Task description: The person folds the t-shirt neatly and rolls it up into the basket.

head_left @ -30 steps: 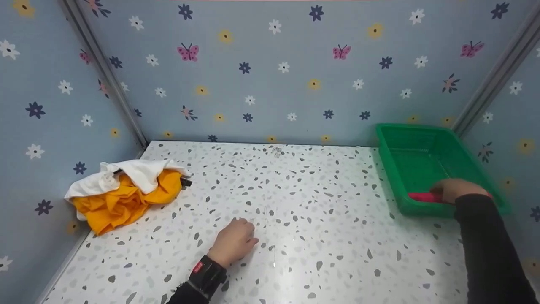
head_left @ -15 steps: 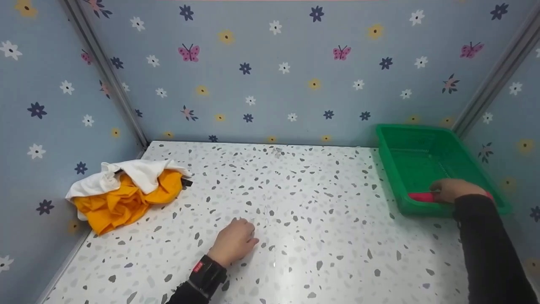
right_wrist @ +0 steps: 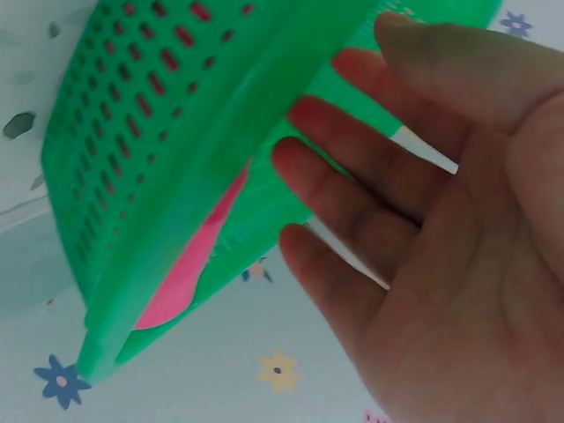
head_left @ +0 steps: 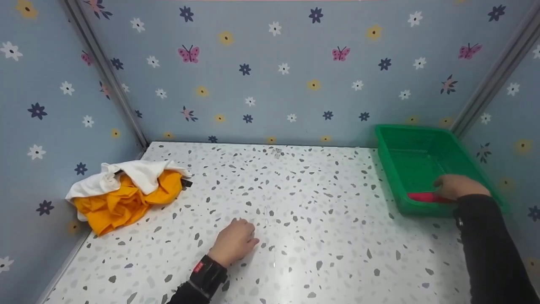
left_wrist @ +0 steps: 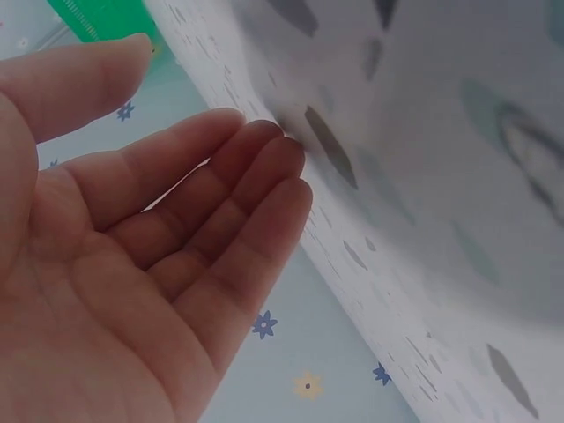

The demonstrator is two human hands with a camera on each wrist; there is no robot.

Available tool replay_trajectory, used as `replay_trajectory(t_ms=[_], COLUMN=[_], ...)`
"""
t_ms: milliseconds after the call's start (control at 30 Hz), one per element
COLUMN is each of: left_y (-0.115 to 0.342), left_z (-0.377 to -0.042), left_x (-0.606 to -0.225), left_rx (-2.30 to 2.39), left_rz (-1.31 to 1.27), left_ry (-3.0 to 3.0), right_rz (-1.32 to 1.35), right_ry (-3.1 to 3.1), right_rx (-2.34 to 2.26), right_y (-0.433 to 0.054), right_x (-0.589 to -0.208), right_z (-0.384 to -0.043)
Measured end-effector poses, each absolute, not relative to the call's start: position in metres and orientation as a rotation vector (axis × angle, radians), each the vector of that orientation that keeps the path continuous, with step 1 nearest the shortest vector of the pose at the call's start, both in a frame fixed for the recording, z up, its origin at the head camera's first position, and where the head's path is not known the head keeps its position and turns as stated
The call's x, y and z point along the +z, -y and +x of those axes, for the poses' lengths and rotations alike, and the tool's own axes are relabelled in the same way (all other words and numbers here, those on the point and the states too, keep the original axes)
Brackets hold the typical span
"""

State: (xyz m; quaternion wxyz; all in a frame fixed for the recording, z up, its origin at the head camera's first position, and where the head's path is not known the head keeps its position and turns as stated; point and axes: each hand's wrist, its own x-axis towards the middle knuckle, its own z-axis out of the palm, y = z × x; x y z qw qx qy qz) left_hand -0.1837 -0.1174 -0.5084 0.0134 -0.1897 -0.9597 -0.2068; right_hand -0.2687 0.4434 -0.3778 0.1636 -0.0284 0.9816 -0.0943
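Note:
My left hand [head_left: 234,241] rests on the speckled tabletop at front centre; in the left wrist view its fingers are loosely bent with nothing between them. At the right, my right hand [head_left: 462,186] is over the near side of a green plastic basket [head_left: 390,175]. A smooth red-pink thing [head_left: 424,197] lies inside along the near wall, partly hidden by that hand; its kind cannot be made out. The right wrist view has the relaxed, spread fingers apart from the pink thing [right_wrist: 181,286], which shows behind the perforated wall.
A crumpled heap of white cloth [head_left: 141,173] and orange cloth [head_left: 112,207] lies at the left, close to the side wall. Blue flower-patterned panels [head_left: 270,50] enclose the table at the back and both sides. The basket stands near the back right corner.
My right hand has come off the red-pink thing and shifted slightly up, its fingers loosened. The basket moved a touch to the left in view. My left hand has stayed still.

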Motion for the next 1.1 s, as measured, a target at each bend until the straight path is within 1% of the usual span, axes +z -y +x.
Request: replay_trajectory(t_ms=[333,433,567,733,933,1100], left_y=[0.116,0.116,0.115,0.113,0.109,0.107], left_z=[-0.185,-0.185,-0.186,-0.189,-0.194,-0.197], left_x=[-0.506,-0.505,-0.500,-0.492,-0.485,-0.481], left_rx=[-0.669,-0.674,-0.690,-0.681,-0.649,-0.622], left_rz=[-0.605,-0.597,-0.563,-0.548,-0.542,-0.481], left_ry=[2.975,2.993,3.000,2.937,2.856,2.810], right_rz=[-0.017,-0.039,-0.141,-0.289,-0.460,-0.536], right_ry=[-2.810,-2.811,-2.853,-2.963,-3.120,-3.184], right_rx=[-0.216,-0.228,-0.245,-0.245,-0.237,-0.284], right_y=[-0.441,-0.434,-0.410,-0.368,-0.323,-0.296], right_x=[-0.370,-0.370,-0.367,-0.365,-0.370,-0.376], right_z=[-0.269,-0.266,-0.260,-0.249,-0.236,-0.227])
